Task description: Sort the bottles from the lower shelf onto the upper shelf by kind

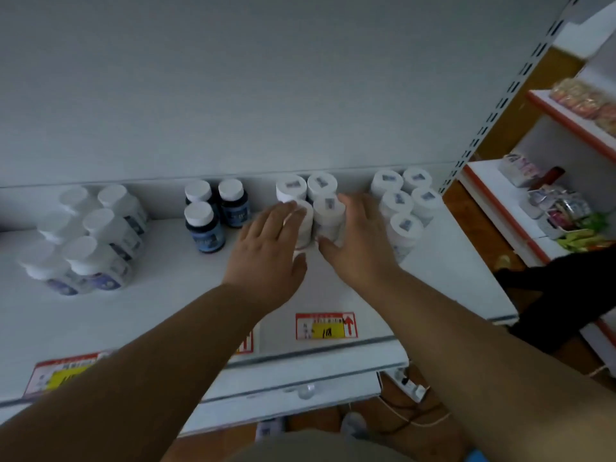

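step: squaring up the middle cluster of white bottles (311, 203) on the upper shelf (166, 305), front pair pressed in between both palms.
left hand (266, 243): fingers straight and together, laid flat against the left front bottle (305, 225); no curl round it, ring visible.
right hand (361, 238): fingers extended along the right side of the right front bottle (328, 215), thumb low at its base; pressing more than gripping, by the look of it.
where the bottles are: four in this cluster, two at the back wall, two in front between the hands; five more white ones (405, 201) just to the right; three dark blue bottles (213, 211) just to the left; pale clear-bodied bottles (90, 235) well apart at far left.
doing it well: push evenly from both sides, low on the bodies, so nothing tips; keep a gap to the blue group and to the right-hand white group, so kinds stay readable.
risk: left knuckles near the blue bottles; likely nudge if swept wide.
lower shelf (293, 391): mostly hidden by the arms; what remains there, cannot tell.
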The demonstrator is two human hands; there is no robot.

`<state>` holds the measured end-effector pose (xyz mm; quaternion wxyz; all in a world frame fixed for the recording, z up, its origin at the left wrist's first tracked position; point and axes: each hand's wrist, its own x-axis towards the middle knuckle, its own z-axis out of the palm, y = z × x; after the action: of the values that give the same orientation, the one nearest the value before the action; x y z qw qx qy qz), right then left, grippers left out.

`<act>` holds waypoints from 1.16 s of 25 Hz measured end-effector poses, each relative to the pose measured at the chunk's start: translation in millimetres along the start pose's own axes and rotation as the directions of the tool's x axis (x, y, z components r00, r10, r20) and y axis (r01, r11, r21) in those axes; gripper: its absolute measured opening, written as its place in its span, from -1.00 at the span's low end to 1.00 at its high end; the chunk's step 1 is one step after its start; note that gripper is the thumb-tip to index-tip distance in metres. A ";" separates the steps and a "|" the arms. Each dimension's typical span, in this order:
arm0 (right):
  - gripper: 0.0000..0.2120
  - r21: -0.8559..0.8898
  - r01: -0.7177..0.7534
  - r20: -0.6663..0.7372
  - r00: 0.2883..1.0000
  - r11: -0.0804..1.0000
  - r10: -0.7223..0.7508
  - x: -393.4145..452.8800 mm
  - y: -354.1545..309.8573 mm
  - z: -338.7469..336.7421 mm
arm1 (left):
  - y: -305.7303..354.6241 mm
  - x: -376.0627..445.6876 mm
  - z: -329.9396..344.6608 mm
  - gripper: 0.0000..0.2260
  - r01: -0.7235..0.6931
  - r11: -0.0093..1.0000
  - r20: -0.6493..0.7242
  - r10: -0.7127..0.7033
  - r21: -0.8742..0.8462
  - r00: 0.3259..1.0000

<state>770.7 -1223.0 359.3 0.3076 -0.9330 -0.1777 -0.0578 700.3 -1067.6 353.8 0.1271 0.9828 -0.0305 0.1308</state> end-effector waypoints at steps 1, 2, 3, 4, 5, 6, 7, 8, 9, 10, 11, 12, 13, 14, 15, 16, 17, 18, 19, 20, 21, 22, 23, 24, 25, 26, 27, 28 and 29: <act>-0.37 -0.015 0.040 -0.026 0.999 0.999 -0.040 -8.7 -4.4 -3.5 | 1.8 -9.8 -3.2 -0.41 -0.003 1.000 -0.036 0.003 0.005 0.999; -0.42 0.003 0.083 -0.059 0.995 0.997 -0.083 -16.4 -9.3 -6.7 | 3.0 -21.9 -6.8 -0.43 0.010 1.000 -0.047 -0.009 0.014 0.999; -0.48 0.042 0.142 -0.108 0.985 0.989 -0.137 -23.2 -14.9 -9.5 | 3.4 -35.4 -11.4 -0.44 0.029 0.999 -0.056 -0.028 0.023 0.998; -0.54 0.085 0.216 -0.170 0.965 0.973 -0.199 -31.8 -22.4 -13.1 | 4.9 -51.5 -17.3 -0.45 0.059 0.998 -0.075 -0.056 0.034 0.996; -0.59 0.131 0.286 -0.218 0.943 0.949 -0.254 -40.7 -28.8 -14.9 | 7.8 -70.6 -21.6 -0.46 0.104 0.993 -0.094 -0.099 0.054 0.991; -0.63 0.172 0.345 -0.242 0.923 0.923 -0.300 -50.8 -35.1 -15.3 | 11.2 -92.0 -24.7 -0.47 0.156 0.985 -0.108 -0.148 0.073 0.983; -0.64 0.223 0.387 -0.241 0.911 0.895 -0.334 -63.7 -43.3 -14.4 | 15.4 -115.2 -27.9 -0.49 0.217 0.973 -0.110 -0.209 0.075 0.972; -0.63 0.270 0.417 -0.217 0.905 0.868 -0.367 -77.6 -53.6 -12.7 | 19.0 -137.1 -30.7 -0.50 0.270 0.960 -0.112 -0.261 0.070 0.959; -0.62 0.313 0.430 -0.174 0.902 0.847 -0.394 -93.1 -63.7 -9.3 | 22.4 -159.3 -33.7 -0.50 0.307 0.949 -0.101 -0.300 0.067 0.949; -0.63 0.347 0.427 -0.120 0.903 0.835 -0.412 -109.7 -73.6 -5.7 | 25.1 -179.5 -36.4 -0.50 0.323 0.944 -0.085 -0.318 0.067 0.944; -0.64 0.380 0.416 -0.061 0.903 0.826 -0.426 -125.9 -83.8 -3.4 | 26.6 -198.2 -39.9 -0.50 0.337 0.939 -0.078 -0.331 0.071 0.940; -0.64 0.407 0.404 0.009 0.895 0.819 -0.446 -143.5 -96.6 -1.7 | 26.6 -220.0 -45.2 -0.51 0.359 0.930 -0.082 -0.353 0.073 0.932; -0.64 0.415 0.400 0.079 0.879 0.817 -0.471 -157.9 -109.8 -0.3 | 23.9 -238.5 -50.7 -0.52 0.371 0.926 -0.096 -0.364 0.073 0.926; -0.65 0.411 0.405 0.137 0.858 0.816 -0.495 -170.7 -123.4 2.0 | 18.5 -255.1 -56.2 -0.53 0.383 0.921 -0.101 -0.375 0.075 0.921; -0.66 0.408 0.417 0.175 0.838 0.812 -0.517 -181.2 -136.1 6.3 | 10.2 -269.5 -61.2 -0.52 0.406 0.910 -0.093 -0.399 0.081 0.912; -0.68 0.403 0.434 0.199 0.818 0.806 -0.540 -190.3 -149.9 11.5 | -0.9 -282.9 -66.0 -0.52 0.435 0.896 -0.080 -0.429 0.086 0.900; -0.71 0.399 0.444 0.219 0.803 0.802 -0.554 -198.7 -165.1 17.9 | -14.6 -297.3 -69.6 -0.51 0.461 0.883 -0.066 -0.457 0.087 0.887; -0.72 0.394 0.447 0.238 0.794 0.803 -0.559 -206.7 -180.6 27.0 | -29.7 -313.5 -72.2 -0.51 0.480 0.873 -0.048 -0.478 0.085 0.877; -0.73 0.390 0.445 0.250 0.791 0.806 -0.558 -213.3 -193.8 37.9 | -44.2 -328.3 -74.8 -0.52 0.489 0.868 -0.038 -0.488 0.088 0.872; -0.73 0.387 0.435 0.257 0.796 0.813 -0.548 -219.8 -206.6 50.8 | -60.2 -342.8 -77.6 -0.53 0.492 0.867 -0.025 -0.491 0.086 0.871; -0.74 0.379 0.410 0.271 0.808 0.829 -0.523 -227.8 -221.2 68.6 | -80.2 -360.6 -80.7 -0.54 0.494 0.865 -0.007 -0.496 0.086 0.868; -0.74 0.367 0.376 0.299 0.819 0.851 -0.490 -237.0 -234.6 89.6 | -101.2 -379.7 -83.1 -0.55 0.499 0.862 0.008 -0.502 0.091 0.865; -0.73 0.352 0.345 0.336 0.821 0.870 -0.461 -246.4 -248.0 112.8 | -123.3 -398.3 -85.1 -0.56 0.506 0.857 0.014 -0.510 0.101 0.860; -0.72 0.341 0.317 0.372 0.819 0.885 -0.436 -255.7 -259.2 136.9 | -144.6 -414.9 -85.9 -0.57 0.513 0.852 0.020 -0.518 0.108 0.855; -0.72 0.322 0.286 0.407 0.819 0.902 -0.405 -265.0 -267.6 160.2 | -164.8 -429.5 -83.6 -0.56 0.515 0.850 0.032 -0.521 0.107 0.853; -0.72 0.298 0.257 0.441 0.817 0.919 -0.372 -272.7 -274.4 181.4 | -182.6 -440.6 -79.1 -0.55 0.519 0.849 0.041 -0.524 0.097 0.851; -0.72 0.276 0.246 0.456 0.817 0.929 -0.352 -277.6 -278.3 198.3 | -196.5 -446.6 -73.4 -0.53 0.533 0.843 0.043 -0.537 0.076 0.843; -0.71 0.256 0.252 0.446 0.826 0.933 -0.346 -279.7 -279.8 213.3 | -208.4 -449.6 -65.1 -0.51 0.547 0.835 0.046 -0.549 0.052 0.834; -0.70 0.231 0.261 0.430 0.837 0.937 -0.339 -280.2 -278.9 232.6 | -221.8 -452.3 -51.3 -0.50 0.559 0.829 0.061 -0.559 0.030 0.827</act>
<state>407.3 -959.2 265.8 0.3183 -0.8517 -0.3943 0.1334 272.1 -828.1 228.3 0.1534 0.9532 0.2547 0.0549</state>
